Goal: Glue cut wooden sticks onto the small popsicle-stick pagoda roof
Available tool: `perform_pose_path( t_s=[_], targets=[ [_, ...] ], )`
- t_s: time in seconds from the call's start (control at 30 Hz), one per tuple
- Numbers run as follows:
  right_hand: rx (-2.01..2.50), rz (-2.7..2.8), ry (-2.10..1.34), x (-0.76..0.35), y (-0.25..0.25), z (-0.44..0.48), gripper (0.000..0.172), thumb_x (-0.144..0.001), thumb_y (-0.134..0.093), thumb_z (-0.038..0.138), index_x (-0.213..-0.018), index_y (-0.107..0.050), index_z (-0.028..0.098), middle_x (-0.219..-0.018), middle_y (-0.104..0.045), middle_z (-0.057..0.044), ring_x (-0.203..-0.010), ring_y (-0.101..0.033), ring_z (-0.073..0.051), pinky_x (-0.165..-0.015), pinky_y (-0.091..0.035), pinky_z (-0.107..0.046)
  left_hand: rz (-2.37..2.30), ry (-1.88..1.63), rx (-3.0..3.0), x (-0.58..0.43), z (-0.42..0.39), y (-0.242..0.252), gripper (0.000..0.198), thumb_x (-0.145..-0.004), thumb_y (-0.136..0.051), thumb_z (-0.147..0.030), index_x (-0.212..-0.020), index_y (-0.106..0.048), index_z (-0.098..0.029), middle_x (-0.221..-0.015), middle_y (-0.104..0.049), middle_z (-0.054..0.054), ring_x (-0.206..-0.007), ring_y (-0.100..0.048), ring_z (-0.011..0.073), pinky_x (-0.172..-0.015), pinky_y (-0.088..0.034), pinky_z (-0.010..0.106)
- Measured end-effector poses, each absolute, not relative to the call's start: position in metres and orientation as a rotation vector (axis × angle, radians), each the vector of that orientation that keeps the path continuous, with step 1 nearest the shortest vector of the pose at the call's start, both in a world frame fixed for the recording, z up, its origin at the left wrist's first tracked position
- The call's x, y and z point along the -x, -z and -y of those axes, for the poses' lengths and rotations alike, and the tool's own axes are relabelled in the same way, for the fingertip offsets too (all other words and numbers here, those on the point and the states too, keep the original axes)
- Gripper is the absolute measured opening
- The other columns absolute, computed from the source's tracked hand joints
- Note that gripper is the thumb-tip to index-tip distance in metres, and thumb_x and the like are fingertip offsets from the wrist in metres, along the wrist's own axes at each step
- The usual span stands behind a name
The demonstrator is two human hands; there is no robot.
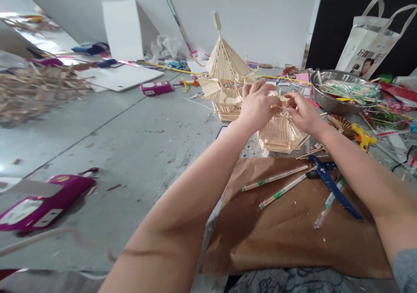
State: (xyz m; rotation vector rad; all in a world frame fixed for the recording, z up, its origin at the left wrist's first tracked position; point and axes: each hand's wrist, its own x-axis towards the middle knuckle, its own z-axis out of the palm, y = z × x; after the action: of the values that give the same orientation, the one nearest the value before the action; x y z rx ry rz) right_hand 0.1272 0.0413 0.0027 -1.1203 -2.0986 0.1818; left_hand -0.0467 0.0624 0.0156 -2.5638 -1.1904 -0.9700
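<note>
Above a small tiered model of wooden sticks (279, 132), both my hands meet near its top. My left hand (257, 106) has its thumb and index finger pinched together, the other fingers bent above. My right hand (304, 112) faces it with curled fingers, a short gap between the two. What sits in the fingertips is too small to make out. Just behind stands a taller stick model (228, 62) with a pointed roof, partly hidden by my left hand. In front, blue-handled cutters (335, 191) and paper-wrapped chopsticks (286, 188) lie on brown paper (260, 245).
A metal bowl (325, 99) of wrapped sticks stands at right, near a yellow glue gun (363, 137) and a white bag (366, 45). Magenta devices lie on the floor, one nearby (61, 197), another farther back (157, 88). Loose sticks (39, 88) are heaped at left.
</note>
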Motion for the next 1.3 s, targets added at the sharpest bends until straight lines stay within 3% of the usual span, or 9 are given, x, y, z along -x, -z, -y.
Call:
perform_pose_path(
  t_s=[0.23, 0.47, 0.83, 0.97, 1.2, 1.3],
  targets=[
    [1.089, 2.044, -0.217, -0.127, 0.002, -0.042, 0.032, -0.088, -0.039, 0.034, -0.117, -0.042, 0.022, -0.092, -0.059, -0.005, -0.087, -0.055, -0.019, -0.076, -0.044, -0.036, 1.209, 0.969, 2.559, 0.047, -0.064, -0.015, 0.018, -0.081, -0.057, -0.033, -0.076, -0.07, -0.022, -0.117, -0.059, 0.007, -0.121, -0.038, 0.0314, -0.101, -0.02, 0.05],
    [1.022, 2.032, -0.275, -0.129, 0.007, -0.043, 0.044, -0.082, -0.048, 0.042, -0.121, -0.041, 0.021, -0.092, -0.057, -0.004, -0.08, -0.054, -0.017, -0.072, -0.045, -0.033, 1.252, 0.892, 2.546, 0.046, -0.057, -0.019, 0.023, -0.083, -0.053, -0.034, -0.076, -0.071, -0.022, -0.119, -0.06, 0.007, -0.122, -0.038, 0.0325, -0.102, -0.019, 0.053],
    [1.053, 1.819, -0.342, -0.126, 0.011, -0.046, 0.028, -0.077, -0.056, 0.038, -0.1, -0.048, 0.022, -0.076, -0.06, 0.002, -0.072, -0.058, -0.014, -0.071, -0.046, -0.032, 1.158, 0.797, 2.515, 0.046, -0.057, -0.023, 0.015, -0.079, -0.057, -0.031, -0.083, -0.07, -0.023, -0.121, -0.059, 0.003, -0.127, -0.033, 0.0317, -0.108, -0.013, 0.051],
    [1.072, 1.852, -0.333, -0.128, 0.008, -0.045, 0.024, -0.077, -0.055, 0.034, -0.097, -0.048, 0.021, -0.074, -0.059, 0.002, -0.069, -0.057, -0.013, -0.07, -0.045, -0.031, 1.144, 0.842, 2.528, 0.046, -0.057, -0.023, 0.013, -0.079, -0.058, -0.03, -0.078, -0.069, -0.024, -0.118, -0.061, 0.003, -0.125, -0.037, 0.0306, -0.106, -0.017, 0.051],
    [1.087, 1.907, -0.347, -0.128, 0.005, -0.043, 0.029, -0.078, -0.052, 0.034, -0.102, -0.05, 0.018, -0.08, -0.062, -0.001, -0.076, -0.059, -0.015, -0.076, -0.046, -0.033, 1.129, 0.879, 2.603, 0.044, -0.063, -0.02, 0.015, -0.081, -0.058, -0.031, -0.074, -0.069, -0.024, -0.111, -0.064, 0.003, -0.12, -0.043, 0.0301, -0.1, -0.024, 0.053],
    [1.077, 1.917, -0.329, -0.129, 0.002, -0.04, 0.036, -0.076, -0.055, 0.034, -0.108, -0.049, 0.018, -0.092, -0.064, -0.005, -0.082, -0.06, -0.016, -0.077, -0.046, -0.033, 1.103, 0.891, 2.622, 0.044, -0.066, -0.019, 0.017, -0.082, -0.056, -0.031, -0.075, -0.07, -0.024, -0.11, -0.064, 0.003, -0.12, -0.043, 0.0291, -0.1, -0.023, 0.053]
  ],
)
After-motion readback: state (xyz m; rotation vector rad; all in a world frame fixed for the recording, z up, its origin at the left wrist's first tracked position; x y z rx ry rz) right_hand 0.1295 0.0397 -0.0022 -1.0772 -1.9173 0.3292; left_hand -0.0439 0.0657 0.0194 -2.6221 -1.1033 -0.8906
